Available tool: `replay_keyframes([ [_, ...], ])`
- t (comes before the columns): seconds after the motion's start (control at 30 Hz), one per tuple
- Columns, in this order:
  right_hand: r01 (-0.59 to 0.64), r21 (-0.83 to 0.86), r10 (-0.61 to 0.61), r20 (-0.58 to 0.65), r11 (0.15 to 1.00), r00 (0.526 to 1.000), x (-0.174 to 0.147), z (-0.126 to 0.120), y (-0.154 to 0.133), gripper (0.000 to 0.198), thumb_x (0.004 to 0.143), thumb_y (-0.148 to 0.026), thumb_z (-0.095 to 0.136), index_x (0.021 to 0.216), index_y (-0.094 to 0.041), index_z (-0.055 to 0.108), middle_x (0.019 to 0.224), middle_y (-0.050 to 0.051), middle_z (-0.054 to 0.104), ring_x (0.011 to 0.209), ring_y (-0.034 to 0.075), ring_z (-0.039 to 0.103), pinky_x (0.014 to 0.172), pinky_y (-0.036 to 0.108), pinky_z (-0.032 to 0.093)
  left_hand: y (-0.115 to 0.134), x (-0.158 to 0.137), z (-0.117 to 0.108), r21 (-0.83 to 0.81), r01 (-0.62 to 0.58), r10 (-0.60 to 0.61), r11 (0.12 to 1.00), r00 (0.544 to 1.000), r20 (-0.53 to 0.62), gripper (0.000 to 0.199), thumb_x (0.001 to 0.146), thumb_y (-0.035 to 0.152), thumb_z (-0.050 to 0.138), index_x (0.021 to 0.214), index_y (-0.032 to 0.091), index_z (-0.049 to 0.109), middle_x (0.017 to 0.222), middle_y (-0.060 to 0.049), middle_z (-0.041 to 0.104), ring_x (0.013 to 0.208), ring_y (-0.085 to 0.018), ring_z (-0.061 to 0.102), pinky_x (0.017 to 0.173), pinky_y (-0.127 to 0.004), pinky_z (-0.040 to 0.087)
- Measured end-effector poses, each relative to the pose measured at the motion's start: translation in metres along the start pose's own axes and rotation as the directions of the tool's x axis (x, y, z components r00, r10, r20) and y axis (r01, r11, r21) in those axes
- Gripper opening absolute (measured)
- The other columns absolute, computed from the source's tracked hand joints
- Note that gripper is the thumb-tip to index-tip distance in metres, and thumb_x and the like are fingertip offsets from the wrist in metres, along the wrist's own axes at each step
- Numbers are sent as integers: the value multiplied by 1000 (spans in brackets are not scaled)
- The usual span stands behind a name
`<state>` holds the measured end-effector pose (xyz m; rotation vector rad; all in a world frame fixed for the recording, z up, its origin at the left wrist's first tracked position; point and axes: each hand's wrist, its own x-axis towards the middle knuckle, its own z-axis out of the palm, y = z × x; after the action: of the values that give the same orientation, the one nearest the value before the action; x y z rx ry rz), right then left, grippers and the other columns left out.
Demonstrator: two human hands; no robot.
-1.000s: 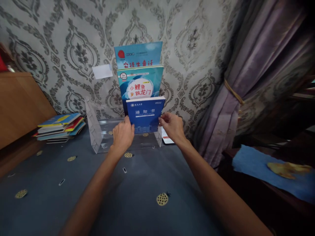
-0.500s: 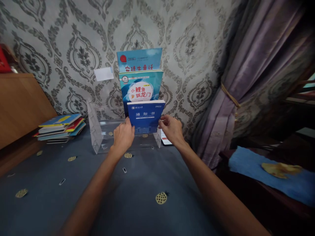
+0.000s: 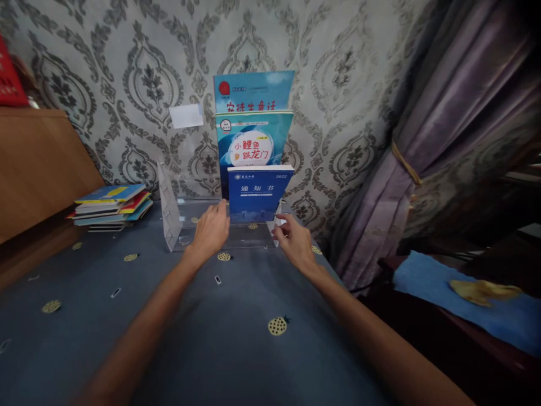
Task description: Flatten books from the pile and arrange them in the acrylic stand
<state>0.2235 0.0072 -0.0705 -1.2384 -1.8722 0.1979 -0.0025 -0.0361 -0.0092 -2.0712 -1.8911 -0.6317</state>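
A dark blue booklet marked 2022 stands upright in the front of a clear acrylic book stand. Behind it, a teal book and a taller light blue book rise in steps. Beside the booklet's lower left edge is my left hand, its fingers stretched forward and nothing seen in its grasp; whether it touches the edge is unclear. Low at the right, my right hand is by the stand's side panel, thumb and forefinger apart, just off the booklet's lower corner.
A stack of thin books lies left of the stand, next to a wooden cabinet. Patterned wallpaper backs the blue pineapple-print tablecloth. To the right hang a tied purple curtain and a blue cloth on a dark surface.
My right hand has come away from the booklet's right edge and dropped lower. The left hand stays by the left edge. The whole view has shifted slightly.
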Motion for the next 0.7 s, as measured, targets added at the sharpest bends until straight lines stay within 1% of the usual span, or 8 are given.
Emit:
replay_keyframes([
  [0.13,61,-1,-60,132,998,989,-34,15,1,33,94,-30,46,120,-20,64,73,2,75,61,19,69,62,28,48,-23,-13,9,-32,-99,98,995,995,-36,47,95,14,44,142,8,43,141,-22,57,136,-29,50,108,-46,46],
  [0.23,130,-25,-120,245,991,962,-52,22,3,28,93,-30,46,108,-22,69,76,3,76,64,20,70,61,28,50,-46,-24,14,-35,-168,166,985,985,-51,48,95,13,41,143,11,42,148,-20,51,144,-27,41,114,-48,41],
  [0.33,196,-16,-184,281,980,942,-60,26,4,28,93,-31,46,102,-22,71,85,5,78,72,22,73,66,30,53,-69,-35,13,-8,-190,189,982,980,-64,45,94,13,42,139,12,47,149,-17,51,144,-26,41,115,-46,41],
  [0.4,219,3,-211,286,976,935,-60,28,5,29,94,-31,45,103,-22,71,88,6,78,74,22,73,67,31,55,-84,-42,8,15,-179,180,984,979,-93,40,94,13,43,133,14,53,144,-15,57,139,-25,48,113,-43,43],
  [0.47,237,13,-231,286,971,930,-60,29,5,29,94,-31,45,104,-21,71,91,7,78,75,22,74,68,32,56,-100,-48,0,42,-139,143,989,981,-132,33,95,14,44,125,16,58,132,-13,65,127,-24,58,107,-41,48],
  [0.53,252,16,-246,287,967,926,-59,29,5,30,95,-32,45,104,-22,71,92,7,78,76,22,74,69,33,57,-119,-50,-10,73,-51,63,996,982,-180,30,96,16,44,120,18,61,121,-12,70,115,-24,64,100,-40,52],
  [0.6,258,24,-254,291,966,923,-59,28,4,29,95,-32,45,105,-22,71,94,7,78,78,22,74,70,32,57,-143,-48,-22,101,83,-57,991,969,-241,28,96,17,42,116,18,63,116,-12,70,111,-25,64,97,-40,51],
  [0.7,248,33,-247,297,968,923,-59,27,3,28,94,-31,46,104,-23,71,94,6,78,77,22,74,69,32,58,-183,-37,-35,117,316,-270,942,916,-296,31,96,19,39,114,15,62,116,-15,68,113,-29,61,99,-42,49],
])
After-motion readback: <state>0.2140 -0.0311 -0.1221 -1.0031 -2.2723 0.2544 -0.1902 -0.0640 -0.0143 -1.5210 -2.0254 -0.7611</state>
